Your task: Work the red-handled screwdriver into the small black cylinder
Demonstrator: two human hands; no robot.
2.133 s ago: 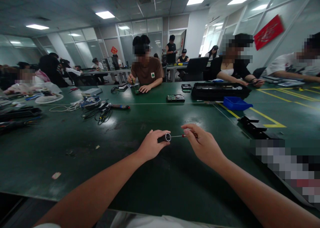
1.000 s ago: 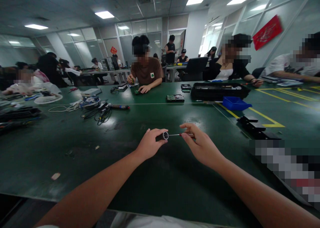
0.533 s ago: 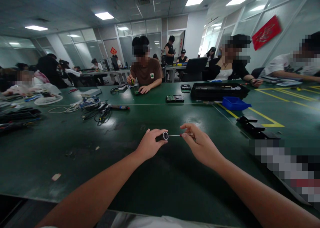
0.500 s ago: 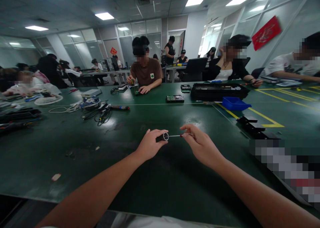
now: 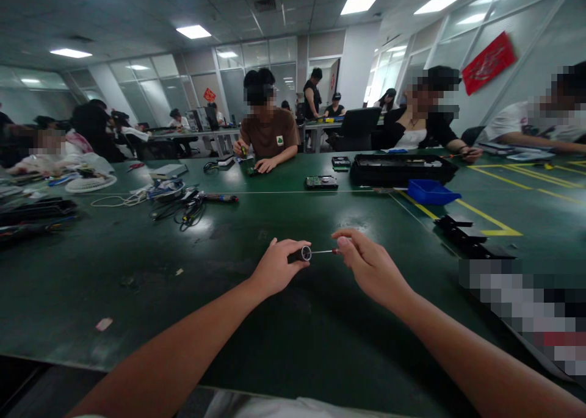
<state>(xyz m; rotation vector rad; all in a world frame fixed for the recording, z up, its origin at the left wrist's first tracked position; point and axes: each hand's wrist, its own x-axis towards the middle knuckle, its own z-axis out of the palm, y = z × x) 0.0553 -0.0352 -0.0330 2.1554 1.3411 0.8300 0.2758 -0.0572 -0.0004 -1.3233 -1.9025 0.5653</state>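
My left hand (image 5: 279,264) is closed around a small dark cylinder (image 5: 303,254) whose round, silver-rimmed end faces the camera and the right. From that end a thin metal shaft (image 5: 324,252) runs across to my right hand (image 5: 366,260). It belongs to a screwdriver with a reddish collar (image 5: 336,251), and its handle is mostly covered by my right fingers, which pinch it. The shaft's tip is at the rim of the cylinder; whether it touches a screw is too small to tell. Both hands are above the green table (image 5: 206,320).
Across the table sit an open hard drive (image 5: 321,182), a long black housing (image 5: 403,169), a blue tray (image 5: 433,192) and black brackets (image 5: 471,238). Cables (image 5: 183,207) lie to the left. A person in brown (image 5: 270,134) works opposite; others sit farther right and left.
The view has shifted slightly. My right thumb and fingers have changed position a little on the screwdriver handle, while my left hand still grips the cylinder.
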